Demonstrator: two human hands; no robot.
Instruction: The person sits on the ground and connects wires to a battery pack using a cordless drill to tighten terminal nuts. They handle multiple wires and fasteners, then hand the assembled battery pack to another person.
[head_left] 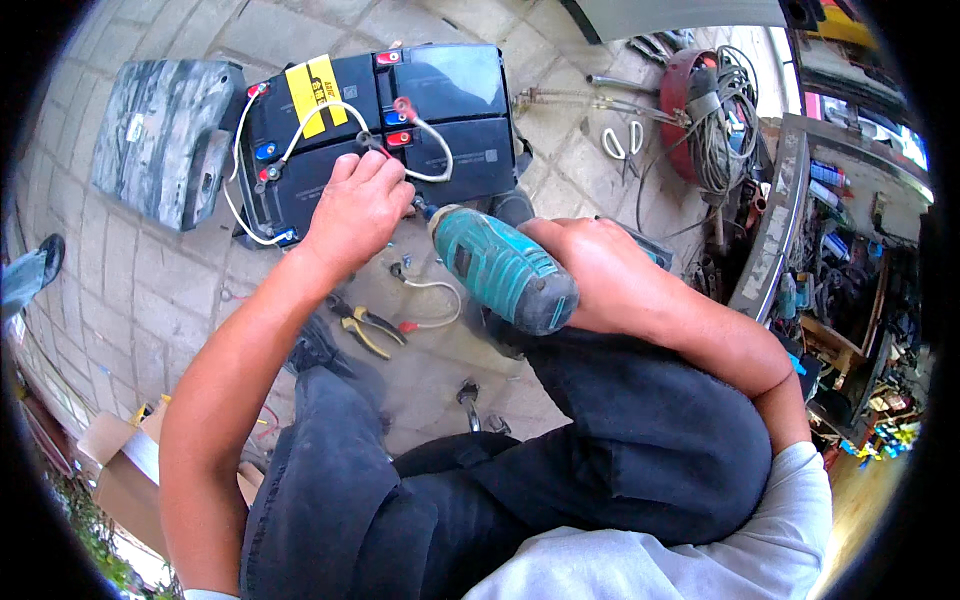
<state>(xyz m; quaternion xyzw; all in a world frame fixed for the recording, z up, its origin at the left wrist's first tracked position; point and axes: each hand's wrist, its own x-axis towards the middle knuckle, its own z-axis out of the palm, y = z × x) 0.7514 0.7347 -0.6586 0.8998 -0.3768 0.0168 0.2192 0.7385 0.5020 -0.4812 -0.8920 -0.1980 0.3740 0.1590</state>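
Observation:
My right hand [590, 265] is closed around the handle of a teal-and-black cordless drill [497, 262], whose nose points up and left toward the batteries. My left hand [355, 212] is closed in a pinch over the front edge of a block of black batteries [447, 82], just left of the drill's tip. What its fingers hold is hidden. White cables [240, 140] link terminals with red and blue covers on the batteries. One white cable [440, 135] with a red-covered end [403, 106] curves over the right-hand batteries. A yellow label [315, 95] lies across the top.
A grey patterned cover [165, 140] lies left of the batteries. Pliers [365, 328] and a short white cable [445, 287] rest on the paving before me. At the right are white-handled scissors [622, 143], a red tub of cables [676, 118] and a cluttered shelf [840, 330].

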